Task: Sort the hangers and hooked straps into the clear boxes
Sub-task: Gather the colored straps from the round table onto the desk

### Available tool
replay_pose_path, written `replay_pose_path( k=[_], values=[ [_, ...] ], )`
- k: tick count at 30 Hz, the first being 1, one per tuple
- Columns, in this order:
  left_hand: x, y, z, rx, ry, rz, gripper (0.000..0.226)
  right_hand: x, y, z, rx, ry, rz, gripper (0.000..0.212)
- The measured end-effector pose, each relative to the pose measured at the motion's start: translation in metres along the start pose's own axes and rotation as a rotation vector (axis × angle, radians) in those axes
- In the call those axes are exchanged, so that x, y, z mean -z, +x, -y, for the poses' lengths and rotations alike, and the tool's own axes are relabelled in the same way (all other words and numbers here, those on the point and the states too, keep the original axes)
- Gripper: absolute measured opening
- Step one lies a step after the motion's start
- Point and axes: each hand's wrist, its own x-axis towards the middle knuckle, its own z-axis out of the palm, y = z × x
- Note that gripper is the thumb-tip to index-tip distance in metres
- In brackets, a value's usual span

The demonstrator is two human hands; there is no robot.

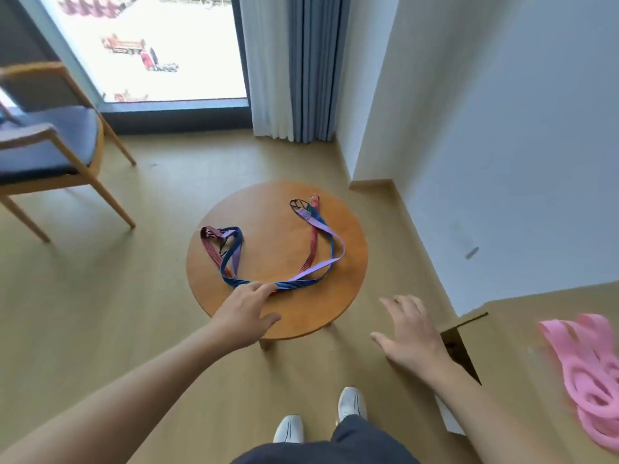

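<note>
I see left hand flat-fingered on hooked straps, tabletop near edge; right hand spread, empty. Straps unsorted, boxes unseen.

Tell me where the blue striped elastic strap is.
Head view, centre: blue strap on the round wooden table among red and lilac straps, near bend under the left hand.

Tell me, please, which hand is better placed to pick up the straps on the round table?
The left hand. Its fingers rest on the blue strap near the front edge of the table, so it need only close its grip. The right hand hovers open past the table's edge, touching nothing.
</note>
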Motion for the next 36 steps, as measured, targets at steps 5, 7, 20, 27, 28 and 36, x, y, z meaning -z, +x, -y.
replay_pose_path(
  k=[5, 7, 20, 27, 28, 36],
  values=[
    [-0.001, 0.007, 0.039, 0.203, -0.055, -0.003, 0.067, -0.011, 0.074, 0.024, 0.133, -0.005, 0.103, 0.074],
    [-0.004, 0.015, 0.049, 0.290, -0.074, -0.011, 0.066, -0.017, 0.109, 0.033, 0.190, -0.047, 0.156, 0.074],
    [-0.029, 0.068, 0.040, 0.688, -0.218, 0.000, 0.059, -0.085, 0.286, 0.064, 0.412, -0.079, 0.634, 0.056],
    [-0.034, 0.086, 0.036, 0.700, -0.275, 0.011, 0.058, -0.120, 0.300, 0.072, 0.464, -0.177, 0.612, 0.033],
    [-0.034, 0.087, 0.036, 0.699, -0.281, 0.016, 0.057, -0.123, 0.300, 0.073, 0.462, -0.171, 0.577, 0.027],
    [-0.022, 0.106, 0.048, 0.605, -0.293, 0.035, 0.056, -0.103, 0.295, 0.081, 0.479, -0.026, 0.446, 0.015]
  ],
)
